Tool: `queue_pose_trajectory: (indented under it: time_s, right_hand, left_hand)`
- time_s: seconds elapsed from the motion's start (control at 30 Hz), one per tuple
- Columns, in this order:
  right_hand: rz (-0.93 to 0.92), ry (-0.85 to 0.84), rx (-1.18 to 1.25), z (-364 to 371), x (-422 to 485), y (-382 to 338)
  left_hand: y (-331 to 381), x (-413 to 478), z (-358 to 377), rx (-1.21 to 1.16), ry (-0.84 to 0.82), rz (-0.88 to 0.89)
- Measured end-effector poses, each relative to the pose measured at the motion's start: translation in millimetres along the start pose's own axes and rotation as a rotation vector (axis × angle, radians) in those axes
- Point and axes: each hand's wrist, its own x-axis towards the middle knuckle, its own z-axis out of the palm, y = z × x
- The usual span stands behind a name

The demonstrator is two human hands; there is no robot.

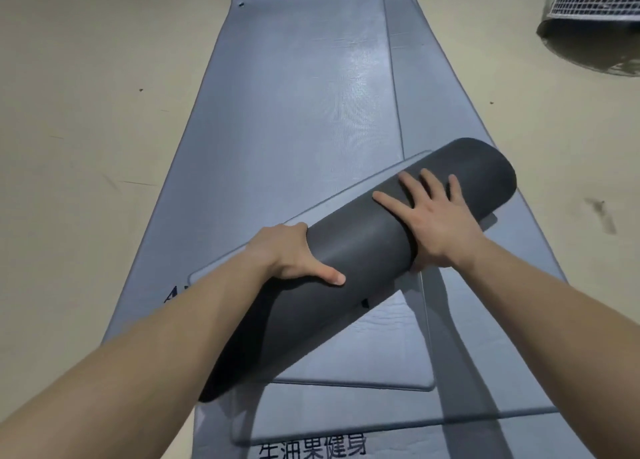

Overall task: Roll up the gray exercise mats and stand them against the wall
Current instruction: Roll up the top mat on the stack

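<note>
Head cam | I'm seeing rolled gray mat [367,236] lying diagonally atop flat mats [304,94] | L hand [294,250] gripping roll, fingers curling over far side | R hand [433,216] pressing it, fingers spread flat

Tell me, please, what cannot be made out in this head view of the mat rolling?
- Left hand: only the thumb shows; its fingers are hidden behind the rolled mat.
- Printed lettering: its lower part is cut off by the bottom edge.
- Wire basket: cut off by the top right corner, and its contents are too blurred to identify.
</note>
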Motion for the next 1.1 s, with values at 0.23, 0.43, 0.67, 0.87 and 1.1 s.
queue_pose_trajectory:
  time_s: [0.23,0.43,0.67,0.87,1.1]
  right_hand:
    - [0.541,-0.018,0.965,49.7,-69.1,-23.6]
    - [0.641,0.083,1.717,60.4,-88.3,-17.2]
    - [0.780,0.262,1.491,64.7,-120.7,118.6]
    - [0.840,0.019,1.060,79.1,-124.1,217.4]
    - [0.857,0.116,0.635,121.1,-111.2,296.6]
  left_hand:
    - [41.1,-24.3,36.0,-0.260,0.058,-0.104]
    - [112.5,-26.7,58.7,-0.377,0.180,-0.018]
    - [253.5,-2.1,118.2,-0.577,0.030,0.284]
    - [364.7,42.2,134.4,-0.566,0.007,0.385]
    - [461.5,107.6,131.3,-0.313,0.036,0.470]
